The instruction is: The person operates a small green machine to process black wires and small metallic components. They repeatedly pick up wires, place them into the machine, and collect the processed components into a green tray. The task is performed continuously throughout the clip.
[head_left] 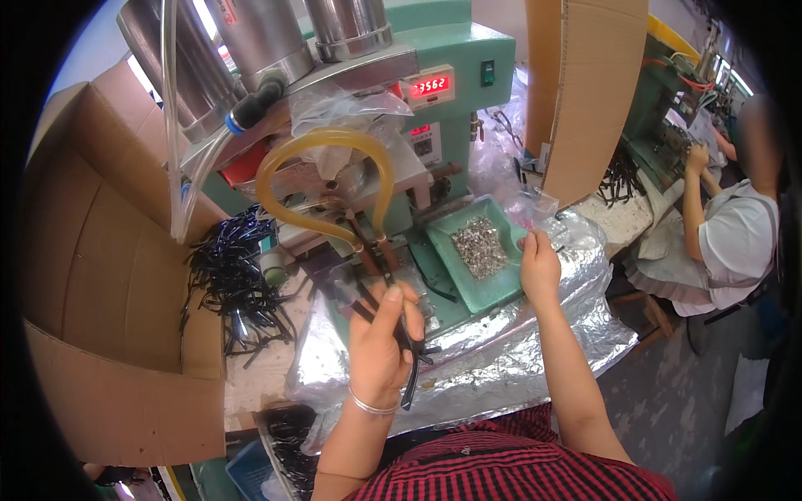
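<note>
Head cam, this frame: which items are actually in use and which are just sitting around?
In use:
- black cables in the left hand
- right hand at the edge of the green tray of small metal parts
- green press machine in front

Lying about:
- heap of black cables on the left
- cardboard box
- foil sheet
- cardboard divider

Left hand [380,338] raised, grip closed, bangled wrist; right hand [540,269] extended forward, fingers curled.

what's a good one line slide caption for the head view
At a green press machine, the left hand holds black cable pieces while the right hand reaches a tray of small metal parts.
</note>
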Tool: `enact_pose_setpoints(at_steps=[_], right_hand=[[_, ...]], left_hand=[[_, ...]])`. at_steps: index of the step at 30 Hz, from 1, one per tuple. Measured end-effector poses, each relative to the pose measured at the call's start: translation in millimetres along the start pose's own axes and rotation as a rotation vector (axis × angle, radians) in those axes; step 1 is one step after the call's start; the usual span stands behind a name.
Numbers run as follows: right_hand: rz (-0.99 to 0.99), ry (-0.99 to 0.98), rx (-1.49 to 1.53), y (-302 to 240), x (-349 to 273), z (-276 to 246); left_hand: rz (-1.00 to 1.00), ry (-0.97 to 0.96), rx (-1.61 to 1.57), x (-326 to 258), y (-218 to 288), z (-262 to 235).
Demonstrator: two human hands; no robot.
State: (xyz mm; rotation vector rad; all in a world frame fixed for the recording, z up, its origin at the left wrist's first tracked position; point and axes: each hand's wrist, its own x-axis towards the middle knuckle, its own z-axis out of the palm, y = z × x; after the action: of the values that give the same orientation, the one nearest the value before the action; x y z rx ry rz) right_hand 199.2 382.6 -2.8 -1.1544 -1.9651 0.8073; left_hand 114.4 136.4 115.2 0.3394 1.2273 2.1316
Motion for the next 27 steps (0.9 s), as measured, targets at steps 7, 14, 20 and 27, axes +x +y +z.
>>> enact_pose_setpoints(at_steps=[7, 14, 20, 27], right_hand=[[0.01, -0.008, 0.019, 3.6, -0.8, 1.3], [0.015, -0.017, 0.011, 0.5, -1.1, 0.0], [0.029, -0.021, 0.023, -1.3, -0.8, -0.7], [0.006, -0.032, -0.009, 1.0, 0.6, -0.3]], left_hand=[[0.025, -0.007, -0.01, -0.2, -1.9, -0.1], [0.024, 0.047, 0.112, -0.8, -0.8, -0.5], [0.038, 0.056, 0.131, -0.4, -1.1, -0.1], [-0.005, 0.047, 0.122, -0.6, 5.0, 1.3]])
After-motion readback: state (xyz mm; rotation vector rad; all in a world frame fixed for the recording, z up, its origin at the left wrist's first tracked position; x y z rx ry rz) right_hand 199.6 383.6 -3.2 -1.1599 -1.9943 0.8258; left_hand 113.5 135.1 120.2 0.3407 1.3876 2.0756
